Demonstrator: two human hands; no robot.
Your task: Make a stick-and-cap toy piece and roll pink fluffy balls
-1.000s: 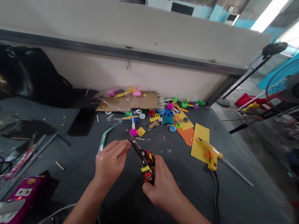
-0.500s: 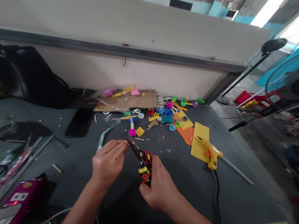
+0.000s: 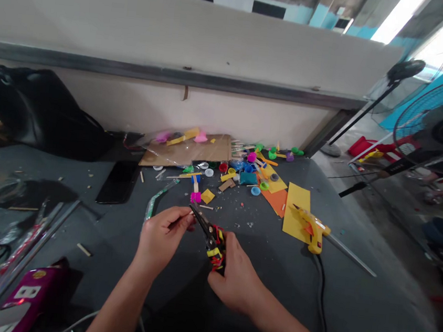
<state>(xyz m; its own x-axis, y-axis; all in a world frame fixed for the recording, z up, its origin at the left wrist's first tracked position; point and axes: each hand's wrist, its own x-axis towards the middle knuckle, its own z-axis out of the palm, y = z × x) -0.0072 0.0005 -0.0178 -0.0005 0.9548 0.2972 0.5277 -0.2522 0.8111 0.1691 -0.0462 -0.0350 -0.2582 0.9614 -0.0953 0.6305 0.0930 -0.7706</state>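
Here's the right hand (image 3: 236, 276), its grip wrapped round the red-and-yellow handles of the pliers-like tool (image 3: 210, 232), above the tabletop (image 3: 263, 260). And the left hand (image 3: 160, 239) pinches a tiny pale piece (image 3: 191, 213) right beside the tool's tips, glue gun (image 3: 316, 233) lying well to the right!

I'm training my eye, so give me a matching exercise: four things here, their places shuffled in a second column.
Things
1. Yellow plastic glue gun
2. Black rectangular phone
3. Black hand tool with red-and-yellow handles
4. Purple box with white panels

Places
A. Just left of the brown cardboard sheet
B. At the near left of the grey table
C. Nozzle over a yellow paper sheet
D. Gripped in the right hand

Pairs: 1-C, 2-A, 3-D, 4-B
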